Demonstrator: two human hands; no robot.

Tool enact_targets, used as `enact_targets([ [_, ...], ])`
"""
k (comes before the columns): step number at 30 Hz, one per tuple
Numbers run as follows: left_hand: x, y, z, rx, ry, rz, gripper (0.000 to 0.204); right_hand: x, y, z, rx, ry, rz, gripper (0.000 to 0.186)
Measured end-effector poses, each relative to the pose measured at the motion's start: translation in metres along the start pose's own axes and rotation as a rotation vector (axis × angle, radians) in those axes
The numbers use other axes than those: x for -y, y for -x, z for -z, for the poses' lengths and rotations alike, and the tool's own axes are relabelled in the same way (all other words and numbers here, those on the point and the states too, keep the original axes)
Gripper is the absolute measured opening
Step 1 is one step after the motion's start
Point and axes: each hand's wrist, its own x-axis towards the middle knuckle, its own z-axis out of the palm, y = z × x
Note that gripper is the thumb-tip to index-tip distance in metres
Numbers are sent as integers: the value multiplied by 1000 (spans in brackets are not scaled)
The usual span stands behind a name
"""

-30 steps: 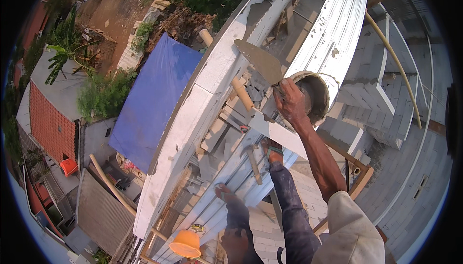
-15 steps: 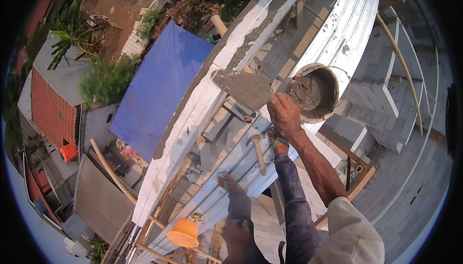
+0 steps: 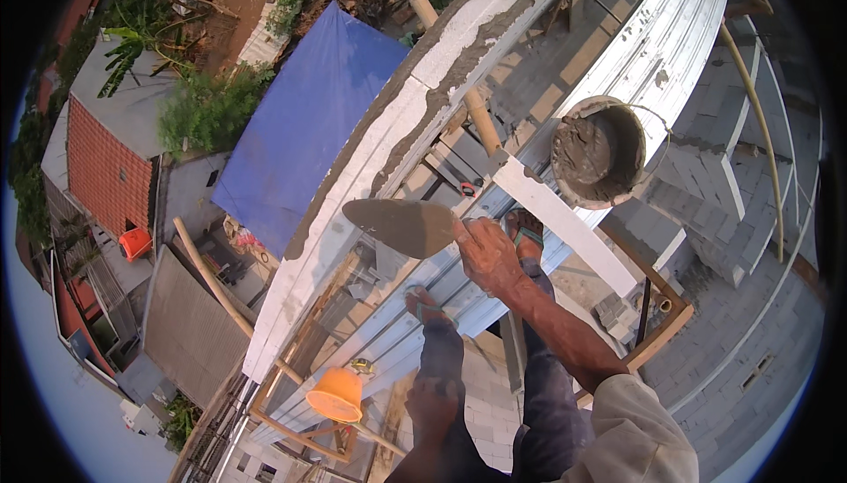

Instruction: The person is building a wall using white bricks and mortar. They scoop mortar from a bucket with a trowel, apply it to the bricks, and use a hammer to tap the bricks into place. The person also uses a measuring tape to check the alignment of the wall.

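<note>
My right hand [image 3: 490,258] is closed round the handle of a steel trowel [image 3: 393,225], its blade smeared with grey mortar and held over the wall's inner edge. The white block wall top [image 3: 413,95] carries strips of wet mortar. Up and right of the hand, a bucket [image 3: 595,152] with mortar inside sits on silvery corrugated sheeting, beside a white board [image 3: 565,223]. My sandalled feet are on pale blue sheeting [image 3: 379,351]. My left hand [image 3: 428,404] is low by my left leg, dark in shadow, its fingers unclear.
An orange plastic container [image 3: 335,395] and tape measure [image 3: 360,365] lie lower left. Bamboo poles [image 3: 481,121] and timber frames [image 3: 670,315] cross gaps in the structure. Beyond the wall are a blue tarp [image 3: 291,130] and lower roofs [image 3: 115,174]. Block walls [image 3: 706,174] stand below right.
My right hand and trowel have moved down and left, away from the bucket. More mortar now shows along the wall top's inner side. The view has shifted slightly.
</note>
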Motion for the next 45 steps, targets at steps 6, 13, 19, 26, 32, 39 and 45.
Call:
enact_targets([
  [6, -6, -4, 1, -4, -33, -27, 32, -10, 105, 48, 82, -268, -292, 48],
  [13, -22, 1, 5, 37, -37, -52, 32, -194, 112, 92, -13, 150, -974, 37],
  [19, -16, -10, 5, 27, -88, -160, 33, -361, 147, 52, -36, 223, -1028, 33],
  [26, -29, 0, 12, 107, -98, 63, 38, -260, 121, 104, 86, -624, -1326, 33],
  [32, -13, 2, -2, -186, -129, -175, 26, -136, 123, 107, -4, -1054, -1103, 30],
  [39, -10, 3, 4, 115, -59, 58, 42, -30, -29, 70, -326, -843, -546, 22],
  [45, 4, 7, 1, 55, -4, 34, 40, -25, -72, 35, -382, -201, -239, 28],
])
